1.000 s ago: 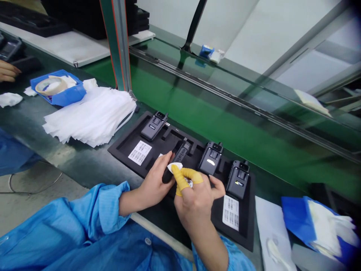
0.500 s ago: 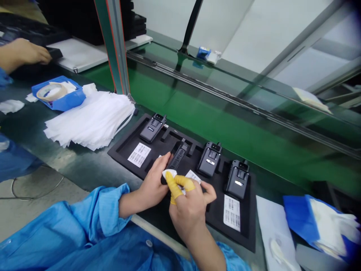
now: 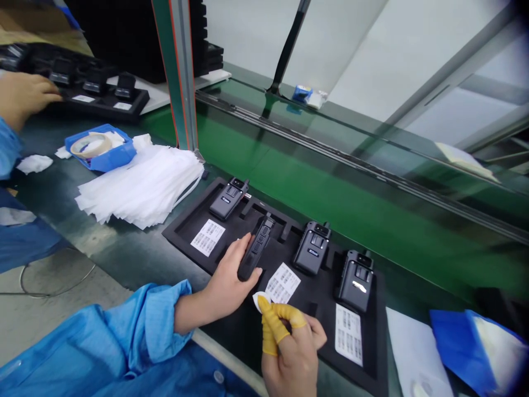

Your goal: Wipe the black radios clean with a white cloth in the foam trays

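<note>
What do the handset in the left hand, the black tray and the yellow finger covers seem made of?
Handset: probably hard plastic, dark, low sheen, judging by its crisp moulded edges.
Black tray: likely foam, matte, with sunken cut-outs.
Yellow finger covers: perhaps latex or similar rubber, matte, wrinkling snugly around the right hand's fingers.

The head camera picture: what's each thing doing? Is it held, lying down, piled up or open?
left hand: holding a handset
held handset: turned edge up
right hand: pinching a cloth, yellow covers on some fingers
white cloth: pinched
three other handsets: lying in the tray
black tray: open
white sheets: fanned-out pile
blue bin: open, tape inside
</note>
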Available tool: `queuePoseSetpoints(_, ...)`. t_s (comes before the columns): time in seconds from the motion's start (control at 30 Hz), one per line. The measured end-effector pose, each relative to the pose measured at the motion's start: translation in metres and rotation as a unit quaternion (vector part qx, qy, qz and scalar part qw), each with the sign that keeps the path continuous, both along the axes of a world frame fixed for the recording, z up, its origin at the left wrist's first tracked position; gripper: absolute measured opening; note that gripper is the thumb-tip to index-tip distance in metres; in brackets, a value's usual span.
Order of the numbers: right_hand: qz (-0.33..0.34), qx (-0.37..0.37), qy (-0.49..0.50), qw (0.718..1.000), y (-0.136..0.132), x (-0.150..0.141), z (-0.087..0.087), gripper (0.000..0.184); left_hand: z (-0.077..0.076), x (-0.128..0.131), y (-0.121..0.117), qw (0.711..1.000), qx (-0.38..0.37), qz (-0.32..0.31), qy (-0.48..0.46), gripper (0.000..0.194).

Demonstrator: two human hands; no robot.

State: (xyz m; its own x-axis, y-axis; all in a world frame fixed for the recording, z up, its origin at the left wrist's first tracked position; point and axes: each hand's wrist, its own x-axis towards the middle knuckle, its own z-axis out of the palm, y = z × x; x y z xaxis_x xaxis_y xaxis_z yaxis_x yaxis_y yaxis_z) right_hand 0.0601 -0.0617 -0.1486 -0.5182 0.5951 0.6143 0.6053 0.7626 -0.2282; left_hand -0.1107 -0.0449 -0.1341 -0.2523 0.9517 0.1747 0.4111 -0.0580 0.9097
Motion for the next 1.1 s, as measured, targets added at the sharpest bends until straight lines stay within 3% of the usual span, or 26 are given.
queuePoseSetpoints(0.27,-0.009,-0.005,0.010,1.000,-0.008,0.006,-0.010,0.030,0.001,0.000,-0.002,1.000,-0.009,0.013,-0.023,0.059)
queuePoseSetpoints(0.37,-0.033,0.027,0.014,0.999,-0.004,0.017,-0.011,0.023,0.010,-0.001,0.001,0.991,-0.044,0.030,-0.122,0.057)
queuePoseSetpoints(0.43,-0.065,0.052,0.020,0.996,0.001,0.028,-0.012,0.018,0.019,-0.002,0.011,0.952,-0.103,0.035,-0.286,0.044)
queuePoseSetpoints(0.53,-0.126,0.075,0.043,0.988,0.007,0.041,-0.013,0.015,0.030,-0.003,0.039,0.851,-0.173,0.023,-0.495,0.020)
queuePoseSetpoints(0.6,-0.151,0.079,0.057,0.984,0.009,0.048,-0.018,0.017,0.032,-0.001,0.062,0.828,-0.185,0.015,-0.529,0.016)
queuePoseSetpoints(0.7,-0.161,0.066,0.070,0.982,0.010,0.052,-0.027,0.018,0.029,0.001,0.090,0.819,-0.195,0.007,-0.539,0.015)
queuePoseSetpoints(0.83,-0.173,0.054,0.093,0.979,0.010,0.052,-0.035,0.018,0.026,0.000,0.099,0.822,-0.245,0.015,-0.514,0.039)
queuePoseSetpoints(0.9,-0.175,0.057,0.097,0.978,0.011,0.051,-0.036,0.018,0.030,-0.005,0.093,0.829,-0.271,0.018,-0.488,0.051)
queuePoseSetpoints(1.0,-0.170,0.065,0.102,0.978,0.012,0.052,-0.034,0.018,0.042,-0.015,0.073,0.839,-0.293,0.016,-0.458,0.050)
queuePoseSetpoints(1.07,-0.167,0.063,0.111,0.978,0.013,0.052,-0.034,0.018,0.048,-0.022,0.056,0.873,-0.284,0.003,-0.397,0.051)
queuePoseSetpoints(1.1,-0.164,0.060,0.116,0.978,0.013,0.052,-0.034,0.018,0.048,-0.025,0.046,0.906,-0.264,-0.017,-0.330,0.052)
